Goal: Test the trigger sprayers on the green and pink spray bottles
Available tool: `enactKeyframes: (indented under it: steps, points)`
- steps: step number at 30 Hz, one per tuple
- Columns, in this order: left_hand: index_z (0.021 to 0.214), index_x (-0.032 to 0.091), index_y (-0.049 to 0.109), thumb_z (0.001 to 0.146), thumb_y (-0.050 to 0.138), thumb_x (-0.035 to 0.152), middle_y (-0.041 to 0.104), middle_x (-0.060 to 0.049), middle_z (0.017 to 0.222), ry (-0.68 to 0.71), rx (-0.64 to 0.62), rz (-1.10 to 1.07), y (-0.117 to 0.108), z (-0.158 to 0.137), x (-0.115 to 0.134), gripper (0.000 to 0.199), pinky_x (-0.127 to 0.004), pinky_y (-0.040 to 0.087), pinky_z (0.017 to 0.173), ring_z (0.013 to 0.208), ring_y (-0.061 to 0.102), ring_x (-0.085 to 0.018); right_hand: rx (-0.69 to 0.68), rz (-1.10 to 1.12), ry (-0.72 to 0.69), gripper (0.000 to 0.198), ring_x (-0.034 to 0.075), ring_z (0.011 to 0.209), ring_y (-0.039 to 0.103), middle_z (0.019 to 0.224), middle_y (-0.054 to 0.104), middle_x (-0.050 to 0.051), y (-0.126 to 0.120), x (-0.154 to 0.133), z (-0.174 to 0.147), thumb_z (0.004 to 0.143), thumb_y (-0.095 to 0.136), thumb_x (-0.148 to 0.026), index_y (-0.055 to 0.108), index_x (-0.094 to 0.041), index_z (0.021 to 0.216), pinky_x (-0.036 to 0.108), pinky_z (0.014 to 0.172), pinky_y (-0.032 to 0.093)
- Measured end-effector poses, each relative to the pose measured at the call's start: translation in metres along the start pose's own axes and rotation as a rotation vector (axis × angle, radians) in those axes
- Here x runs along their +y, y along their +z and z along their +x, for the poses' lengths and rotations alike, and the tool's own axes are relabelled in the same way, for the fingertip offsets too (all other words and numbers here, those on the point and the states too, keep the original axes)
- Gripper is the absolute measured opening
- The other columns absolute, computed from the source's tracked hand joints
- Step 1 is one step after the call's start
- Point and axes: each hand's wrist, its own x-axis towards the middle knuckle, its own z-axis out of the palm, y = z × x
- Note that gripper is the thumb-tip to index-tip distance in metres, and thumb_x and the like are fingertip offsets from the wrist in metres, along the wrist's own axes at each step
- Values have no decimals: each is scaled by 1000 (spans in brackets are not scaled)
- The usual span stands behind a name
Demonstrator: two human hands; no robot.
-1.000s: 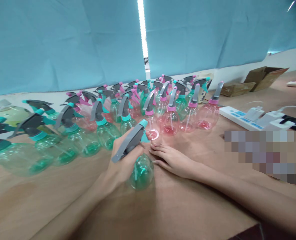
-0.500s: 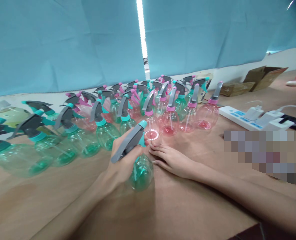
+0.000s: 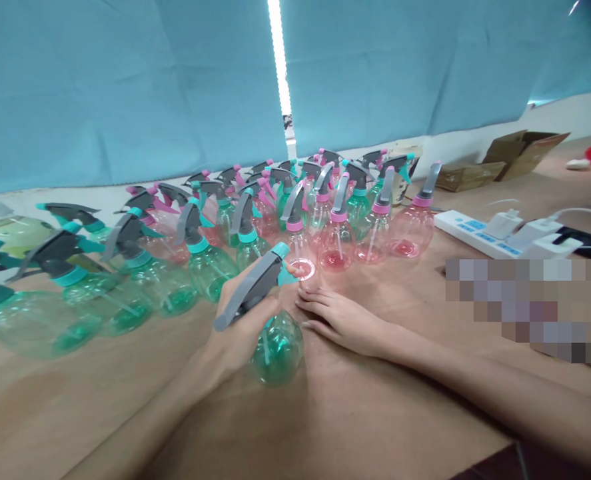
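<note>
My left hand [image 3: 238, 330] is wrapped round the neck of a green spray bottle [image 3: 278, 353] with a grey and turquoise trigger head. The bottle tilts, its head pointing up and away to the right. Flat on the brown table [image 3: 375, 413] lies my right hand [image 3: 342, 320], fingers stretched out, holding nothing. Its fingertips are close to the base of a pink spray bottle [image 3: 300, 250]. Beyond my left hand stands a row of green spray bottles, the nearest being a green bottle [image 3: 212, 267]. More pink bottles, such as a pink bottle [image 3: 336, 250], stand to the right.
Further spray bottles crowd the back of the table by the wall. At right lie a white power strip [image 3: 475, 233] with plugs and cables, and a blurred-out patch. Behind them sits an open cardboard box [image 3: 518, 160]. A blue sheet [image 3: 150, 87] covers the wall.
The view has shifted very slightly, and everything sits a little further left. My left hand keeps its hold on the green spray bottle; my right hand stays flat.
</note>
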Motion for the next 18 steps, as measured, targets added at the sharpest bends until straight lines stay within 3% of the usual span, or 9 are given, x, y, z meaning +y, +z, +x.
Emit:
enactKeyframes:
  steps: [5, 11, 18]
  points:
    - [80, 25, 60, 77, 57, 25, 56, 4, 67, 6, 41, -44, 4, -3, -10, 4, -31, 42, 64, 62, 53, -17, -3, -1, 1, 40, 28, 132, 50, 136, 59, 16, -1, -1, 0, 100, 45, -34, 58, -12, 131, 48, 112, 39]
    - [89, 25, 64, 83, 55, 22, 57, 4, 64, 20, 27, -40, 5, -4, -18, 11, -31, 45, 65, 59, 54, -16, -8, 20, 5, 40, 26, 134, 47, 139, 57, 14, -1, -1, 0, 100, 46, -34, 55, -16, 134, 48, 113, 38]
    - [109, 28, 53, 83, 65, 36, 65, 0, 101, 44, 198, 22, 10, -7, -6, 30, -31, 48, 73, 84, 62, -18, -12, -8, -3, 40, 26, 132, 50, 137, 59, 15, -2, -2, 2, 100, 46, -33, 55, -13, 134, 46, 112, 39]
